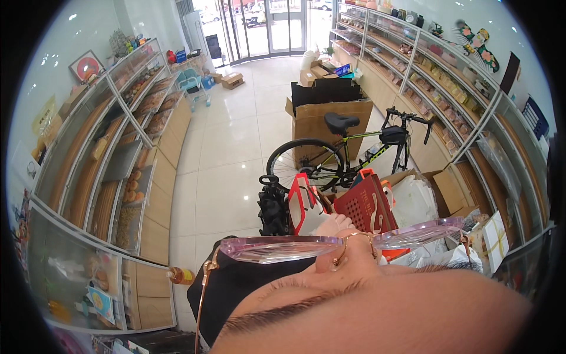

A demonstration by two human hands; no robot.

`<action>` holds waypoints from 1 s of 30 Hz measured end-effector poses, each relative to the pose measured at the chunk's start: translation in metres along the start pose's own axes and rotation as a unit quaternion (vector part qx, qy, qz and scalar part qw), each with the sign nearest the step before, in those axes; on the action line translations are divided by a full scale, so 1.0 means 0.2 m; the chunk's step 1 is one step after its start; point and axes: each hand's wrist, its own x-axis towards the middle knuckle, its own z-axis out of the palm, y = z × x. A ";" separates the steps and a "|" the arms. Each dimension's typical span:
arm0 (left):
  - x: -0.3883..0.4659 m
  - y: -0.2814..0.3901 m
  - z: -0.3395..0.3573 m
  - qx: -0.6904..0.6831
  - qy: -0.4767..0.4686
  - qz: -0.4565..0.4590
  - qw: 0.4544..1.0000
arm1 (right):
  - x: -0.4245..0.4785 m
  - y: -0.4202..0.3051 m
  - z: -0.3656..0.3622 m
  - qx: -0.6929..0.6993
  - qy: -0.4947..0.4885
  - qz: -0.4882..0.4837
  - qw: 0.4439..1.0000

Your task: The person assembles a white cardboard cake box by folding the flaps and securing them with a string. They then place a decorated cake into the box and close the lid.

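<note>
One bare hand, apparently my left hand (334, 224), shows just beyond the rim of the eyeglasses (283, 241). Its fingers look bent, but the glasses and nose cover much of it, so I cannot tell whether it holds anything. It lies between a white paper bag with red edges (299, 208) and a dark red gift bag (360, 201) with light handles. A black ridged object (271, 208) stands left of the bags. My right hand is out of view.
A black and yellow-green road bicycle (338, 155) stands ahead, by a large open cardboard box (327, 115). Display shelves line both sides, the left ones (154, 146) and the right ones (411, 66). An orange-brown bottle (181, 275) is at lower left. A carton (232, 80) lies near the glass door (287, 26).
</note>
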 end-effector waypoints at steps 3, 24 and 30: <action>-0.02 0.03 0.01 0.084 0.095 0.018 0.992 | -0.10 0.04 0.06 0.099 -0.115 0.015 0.988; -0.08 0.03 -0.26 0.096 0.421 -0.005 0.902 | -0.31 0.22 -0.19 0.511 0.027 0.230 0.828; -0.11 -0.25 -0.50 0.073 0.399 -0.121 0.906 | -0.31 0.26 -0.28 0.598 0.143 0.218 0.758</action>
